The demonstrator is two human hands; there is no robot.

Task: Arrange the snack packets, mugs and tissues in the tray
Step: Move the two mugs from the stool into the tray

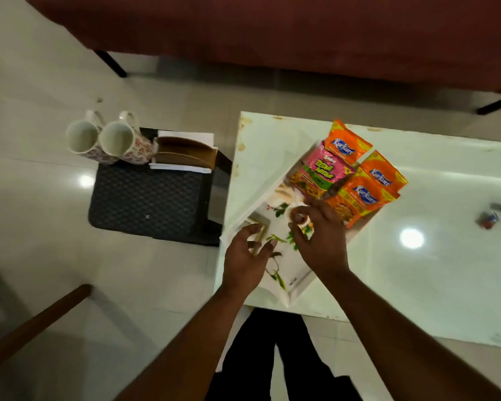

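Pale glossy floor tiles fill most of my view, catching ceiling lights. Across twelve o'clock runs a long dark-red upholstered sofa on thin black legs. A white glossy rectangular table spreads from centre toward three o'clock, its near edge above my black trousers. At nine o'clock from the table stands a low black stool with a quilted top. A brown wooden bar crosses at seven o'clock.

On the table's left end lies the white rectangular tray with a leaf print, turned diagonally. Its far end, toward one o'clock, holds the snack packets: three orange Kurkure packets and a pink-and-green packet, overlapping.

On the stool's far edge sit two white floral ceramic mugs, touching, lying tilted with mouths toward me. Just beside them, at their three o'clock, is a brown holder with white tissues.

My left hand hovers over the tray's near-left rim, fingers spread, gripping nothing. My right hand is over the tray's middle, fingers loosely curled; motion blur keeps me from telling whether it pinches anything. At three o'clock, small red-and-blue wrappers lie on the table.
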